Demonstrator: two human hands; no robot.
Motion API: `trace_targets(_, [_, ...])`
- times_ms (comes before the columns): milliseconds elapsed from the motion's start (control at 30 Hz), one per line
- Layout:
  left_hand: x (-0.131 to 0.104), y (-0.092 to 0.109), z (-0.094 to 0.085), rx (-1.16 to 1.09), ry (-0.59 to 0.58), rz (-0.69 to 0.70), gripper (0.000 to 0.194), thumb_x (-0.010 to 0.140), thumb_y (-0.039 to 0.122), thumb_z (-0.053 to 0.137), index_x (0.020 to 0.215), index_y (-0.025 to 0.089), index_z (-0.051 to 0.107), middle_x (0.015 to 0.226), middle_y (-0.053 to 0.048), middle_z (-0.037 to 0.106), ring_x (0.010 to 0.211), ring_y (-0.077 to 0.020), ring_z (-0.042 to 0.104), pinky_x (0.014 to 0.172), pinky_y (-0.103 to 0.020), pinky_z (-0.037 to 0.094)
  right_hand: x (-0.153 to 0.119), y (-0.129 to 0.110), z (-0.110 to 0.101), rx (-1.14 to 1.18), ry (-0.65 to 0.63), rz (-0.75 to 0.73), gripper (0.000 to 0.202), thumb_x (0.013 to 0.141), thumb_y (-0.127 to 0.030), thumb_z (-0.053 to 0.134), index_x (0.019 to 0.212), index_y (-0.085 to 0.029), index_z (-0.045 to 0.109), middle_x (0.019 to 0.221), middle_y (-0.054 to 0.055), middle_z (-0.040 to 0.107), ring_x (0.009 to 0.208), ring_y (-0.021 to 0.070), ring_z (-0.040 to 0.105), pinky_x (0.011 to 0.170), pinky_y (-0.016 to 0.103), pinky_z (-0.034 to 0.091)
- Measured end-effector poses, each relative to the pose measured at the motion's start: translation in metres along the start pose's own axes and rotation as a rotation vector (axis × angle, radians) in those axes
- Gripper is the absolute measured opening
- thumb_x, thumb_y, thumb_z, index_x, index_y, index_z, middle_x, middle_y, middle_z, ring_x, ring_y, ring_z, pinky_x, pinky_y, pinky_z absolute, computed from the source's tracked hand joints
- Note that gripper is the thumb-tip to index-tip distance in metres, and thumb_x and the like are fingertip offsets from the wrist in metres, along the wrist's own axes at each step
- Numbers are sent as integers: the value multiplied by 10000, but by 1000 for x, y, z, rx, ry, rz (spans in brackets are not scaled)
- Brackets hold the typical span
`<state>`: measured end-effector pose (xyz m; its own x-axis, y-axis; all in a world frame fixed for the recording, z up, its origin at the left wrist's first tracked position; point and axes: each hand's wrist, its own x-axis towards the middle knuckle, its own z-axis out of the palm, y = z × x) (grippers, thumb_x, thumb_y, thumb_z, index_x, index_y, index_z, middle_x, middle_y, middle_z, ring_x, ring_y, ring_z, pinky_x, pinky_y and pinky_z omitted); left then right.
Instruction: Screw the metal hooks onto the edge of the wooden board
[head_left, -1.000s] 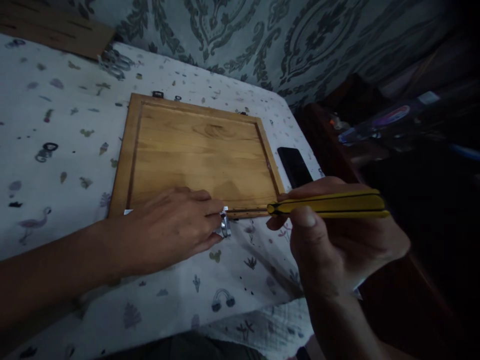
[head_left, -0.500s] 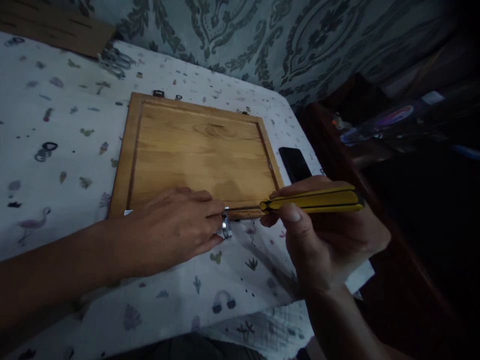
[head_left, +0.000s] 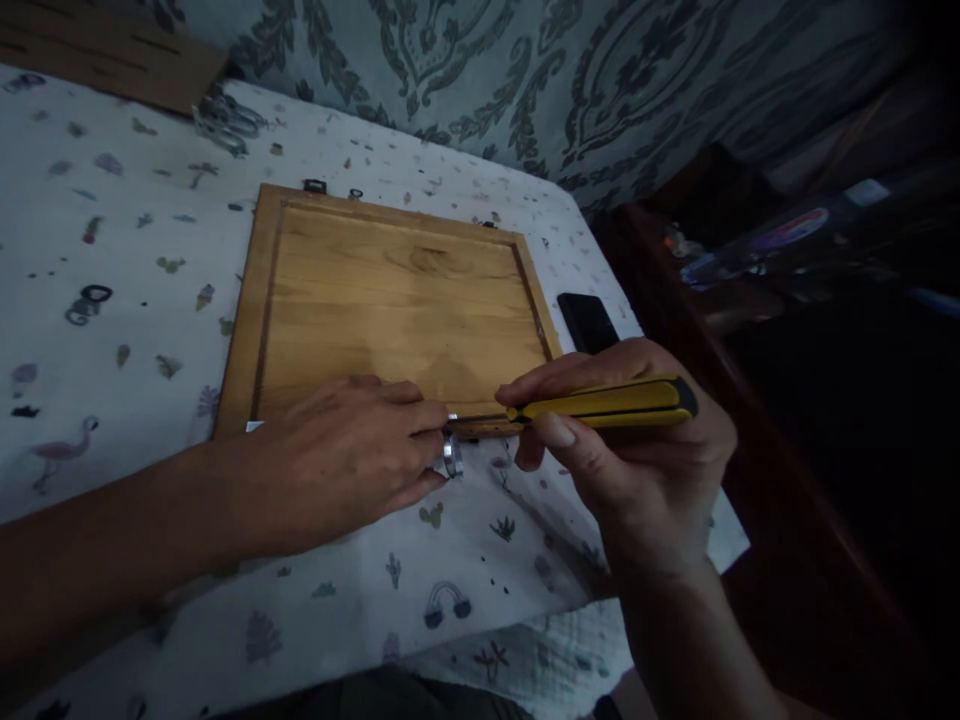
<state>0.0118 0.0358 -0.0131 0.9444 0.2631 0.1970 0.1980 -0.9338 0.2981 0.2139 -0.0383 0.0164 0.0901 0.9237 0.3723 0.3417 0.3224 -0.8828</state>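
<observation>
My right hand (head_left: 637, 450) grips the yellow and black handle of a screwdriver (head_left: 607, 402) between thumb and fingers. Its thin dark shaft points left along the near edge of a framed wooden panel (head_left: 397, 300), towards my left hand. At that edge my left hand (head_left: 367, 450) has its fingers bent round a small shiny metal fitting (head_left: 451, 455) with a rounded shape. The screwdriver tip is at or close to this fitting; whether they touch I cannot tell. The panel lies flat on the table, and my left hand covers part of its near edge.
A patterned white cloth (head_left: 150, 300) covers the table. A black phone-like object (head_left: 589, 322) lies right of the panel. Metal pieces (head_left: 229, 122) lie beside a cardboard piece (head_left: 112, 55) at the back left. Further right is a plastic bottle (head_left: 787, 235).
My right hand has moved left with the screwdriver, bringing it closer to the metal fitting. My left hand and the panel stay almost where they were.
</observation>
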Motion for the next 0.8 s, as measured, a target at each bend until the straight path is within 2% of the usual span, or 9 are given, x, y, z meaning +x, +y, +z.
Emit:
trace_targets(67, [0, 0, -1, 4, 1, 3, 271, 1017, 322, 451, 955, 166, 663, 902, -30, 673, 881, -215, 623, 748, -349, 473, 1, 0, -2, 34, -25, 32, 190, 821, -220, 772, 990, -262, 698, 906, 1, 741, 612, 132, 668, 464, 249, 560])
trace_targets(167, [0, 1, -2, 9, 9, 0, 256, 1010, 317, 469, 957, 165, 668, 912, -28, 676, 880, -216, 630, 736, -352, 472, 2, 0, -6, 47, -90, 59, 298, 823, -232, 772, 1110, -289, 719, 956, 7, 751, 629, 133, 680, 491, 257, 583])
trace_targets(267, [0, 0, -2, -2, 5, -8, 262, 1009, 325, 470, 946, 167, 669, 895, -25, 671, 885, -217, 631, 742, -352, 472, 3, 0, -7, 1, -127, 29, 118, 830, -222, 764, 937, -270, 779, 977, 16, 760, 675, 147, 699, 520, 272, 578])
trace_targets(333, [0, 0, -2, -3, -1, -5, 258, 1007, 325, 474, 947, 165, 667, 897, -27, 671, 894, -219, 628, 755, -353, 475, 2, 0, -7, -75, -99, -16, 43, 818, -212, 774, 823, -255, 777, 939, 12, 759, 650, 143, 686, 519, 281, 554])
trace_targets(467, [-1, 0, 0, -5, 4, -6, 256, 1015, 323, 462, 988, 174, 668, 945, -33, 683, 908, -208, 623, 778, -349, 481, 1, 2, -3, -221, -29, -150, 150, 766, -206, 820, 888, -263, 755, 808, -7, 729, 644, 158, 653, 557, 317, 521])
trace_targets(533, [-1, 0, 1, 0, 0, -8, 280, 1024, 331, 441, 996, 176, 672, 959, -38, 686, 908, -204, 620, 786, -350, 485, 1, 3, -1, -249, -14, -190, 140, 765, -219, 822, 868, -259, 736, 770, -10, 715, 665, 168, 647, 573, 327, 512])
trace_targets(633, [-1, 1, 0, 5, -16, -14, 287, 1026, 323, 435, 996, 174, 678, 961, -41, 685, 916, -206, 620, 792, -355, 494, 1, 4, 1, -259, -5, -193, 111, 784, -220, 804, 840, -259, 717, 757, -10, 703, 664, 167, 636, 563, 323, 506])
trace_targets(800, [0, 1, -2, 9, -22, -6, 273, 1015, 310, 450, 975, 164, 677, 930, -45, 685, 900, -211, 625, 786, -358, 507, -1, 5, 0, -232, 12, -178, 163, 786, -194, 797, 896, -275, 707, 781, -19, 677, 641, 162, 628, 555, 332, 500])
